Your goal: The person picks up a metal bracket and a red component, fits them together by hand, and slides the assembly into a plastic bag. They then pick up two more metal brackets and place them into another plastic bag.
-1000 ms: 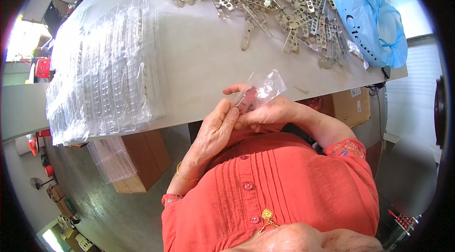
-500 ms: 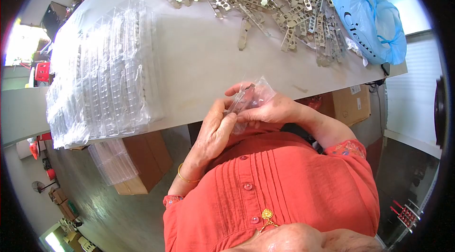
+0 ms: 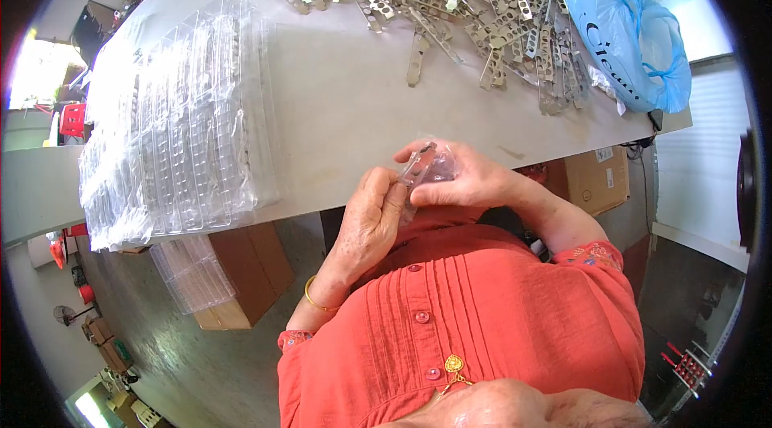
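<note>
In front of my chest, at the near edge of the table, both my hands are closed round a crinkled clear plastic bag [image 3: 442, 168]. A slim metal strip [image 3: 420, 156] shows at the bag's left side; whether it lies inside cannot be made out. My left hand [image 3: 371, 215] pinches the lower left part between thumb and curled fingers. From the right, my right hand [image 3: 470, 179] holds the bag with its thumb in front and its fingers behind. Its fingertips are partly hidden by the plastic.
A heap of perforated metal strips [image 3: 482, 6] covers the far part of the table [image 3: 346, 98]. Clear plastic trays [image 3: 189, 122] with wrapped pieces stand at the left. A blue plastic bag [image 3: 615, 34] sits at the right edge. Cardboard boxes [image 3: 253, 267], [image 3: 595, 179] are below the table.
The plastic bag is gathered more tightly between my hands, and its upper corner no longer sticks up. My left hand has shifted slightly right, and more of the metal strip shows.
</note>
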The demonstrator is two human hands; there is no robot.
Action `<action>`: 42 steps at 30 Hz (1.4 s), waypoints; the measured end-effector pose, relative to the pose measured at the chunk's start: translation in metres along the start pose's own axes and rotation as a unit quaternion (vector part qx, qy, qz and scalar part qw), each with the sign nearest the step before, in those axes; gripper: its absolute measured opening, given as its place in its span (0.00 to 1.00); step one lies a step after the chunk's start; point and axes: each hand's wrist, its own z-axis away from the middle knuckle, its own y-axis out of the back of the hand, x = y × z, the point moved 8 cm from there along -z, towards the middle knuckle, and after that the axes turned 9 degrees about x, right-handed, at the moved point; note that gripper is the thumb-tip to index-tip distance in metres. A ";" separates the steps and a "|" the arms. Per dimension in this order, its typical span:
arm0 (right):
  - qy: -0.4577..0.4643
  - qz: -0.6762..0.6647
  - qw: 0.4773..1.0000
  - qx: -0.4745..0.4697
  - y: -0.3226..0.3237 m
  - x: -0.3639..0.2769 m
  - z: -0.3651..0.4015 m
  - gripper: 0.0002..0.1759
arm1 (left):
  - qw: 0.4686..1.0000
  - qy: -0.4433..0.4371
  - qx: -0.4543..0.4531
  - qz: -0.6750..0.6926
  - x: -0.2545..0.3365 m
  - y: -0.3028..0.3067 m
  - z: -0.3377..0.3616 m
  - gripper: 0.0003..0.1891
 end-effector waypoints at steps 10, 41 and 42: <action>-0.076 -0.057 0.995 0.024 0.016 -0.017 0.003 0.08 | 0.997 -0.023 0.000 -0.071 0.008 0.005 0.000 0.10; -0.058 -0.249 0.961 0.107 0.032 -0.003 0.002 0.11 | 0.922 0.081 -0.068 0.372 -0.016 -0.002 0.004 0.15; -0.058 -0.250 0.960 0.108 0.033 -0.003 0.002 0.11 | 0.912 0.093 -0.065 0.394 -0.018 -0.002 0.004 0.14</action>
